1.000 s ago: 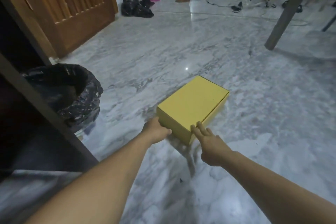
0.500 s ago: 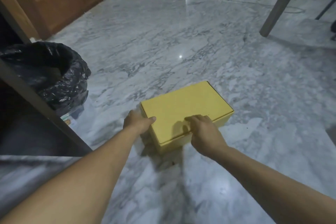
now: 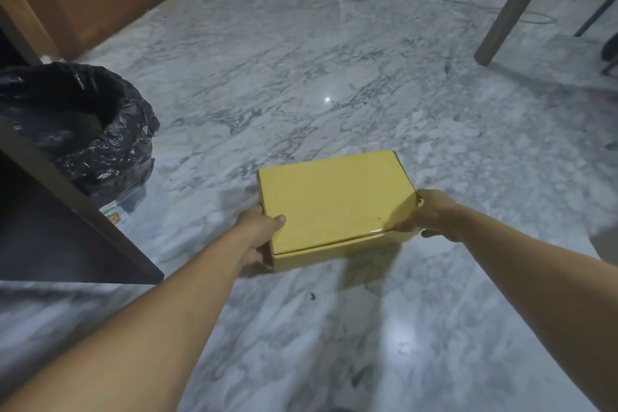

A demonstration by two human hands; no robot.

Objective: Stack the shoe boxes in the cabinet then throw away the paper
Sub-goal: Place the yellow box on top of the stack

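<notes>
Here both hands, left (image 3: 259,232) and right (image 3: 434,216), grip the yellow shoe box (image 3: 334,201), fingers hidden underneath

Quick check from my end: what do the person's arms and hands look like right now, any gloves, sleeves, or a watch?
Both forearms are bare as far as the frame shows, with no sleeves in view. The left hand and right hand wear no gloves. No watch, bracelet or ring is visible on either.
</notes>
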